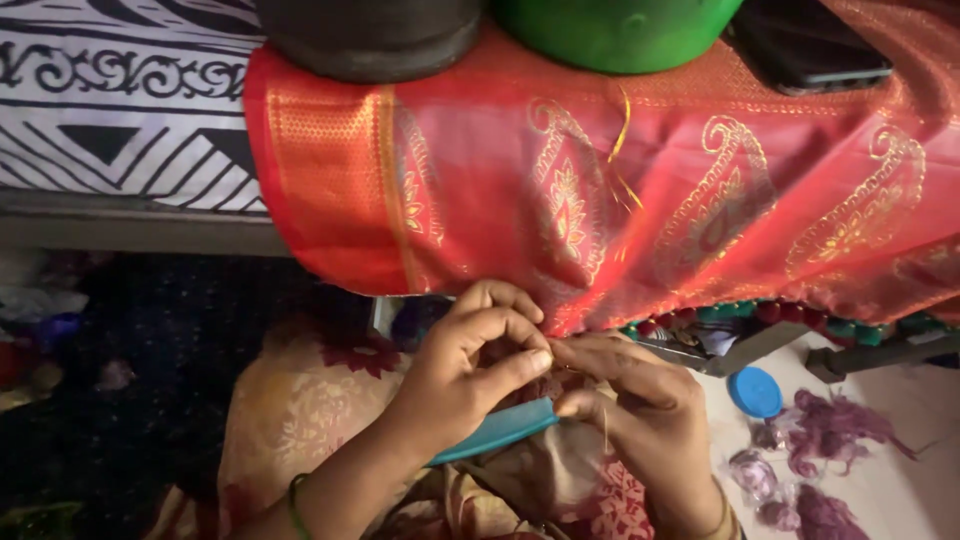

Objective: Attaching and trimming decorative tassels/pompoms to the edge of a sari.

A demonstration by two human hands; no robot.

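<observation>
Red silk cloth [600,190], soft and slippery; we pinch its hem at six o'clock, left hand [470,370] and right hand [640,410] closed, perhaps on thread.

red cloth [640,180], gold paisley; blue lid [755,392].

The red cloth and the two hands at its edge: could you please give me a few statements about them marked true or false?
1. The red cloth has gold patterns. True.
2. The left hand and the right hand are far apart. False: their fingertips meet at the cloth's lower edge.
3. A blue lid lies to the right of the hands. True.
4. A yellow tub stands on the cloth. False: a green tub stands there.
5. Purple thread lies near the blue lid. True.
</observation>
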